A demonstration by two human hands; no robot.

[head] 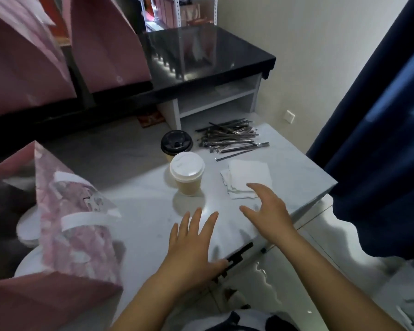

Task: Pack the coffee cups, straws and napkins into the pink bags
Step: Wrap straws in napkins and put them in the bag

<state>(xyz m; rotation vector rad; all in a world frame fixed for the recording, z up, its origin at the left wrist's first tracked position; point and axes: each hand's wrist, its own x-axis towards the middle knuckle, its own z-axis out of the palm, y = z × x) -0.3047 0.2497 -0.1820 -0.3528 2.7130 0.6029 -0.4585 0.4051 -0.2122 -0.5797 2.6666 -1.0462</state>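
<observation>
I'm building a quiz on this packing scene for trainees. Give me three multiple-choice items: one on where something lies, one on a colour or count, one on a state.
1. Where does the pile of straws lie relative to the napkins?
A. Farther from the person, toward the table's far edge
B. Inside the pink bag
C. Under the white-lidded cup

2. How many coffee cups stand on the table?
A. One
B. Two
C. Four

3. What is the right hand doing?
A. Gripping a cup
B. Pinching a straw
C. Hovering open, fingers spread, holding nothing

Answers:
1. A, the straws sit beyond the napkins on the tabletop.
2. B, a black-lidded cup and a white-lidded cup stand side by side.
3. C, its fingers are straight by the napkins; the left hand is also open.
</observation>
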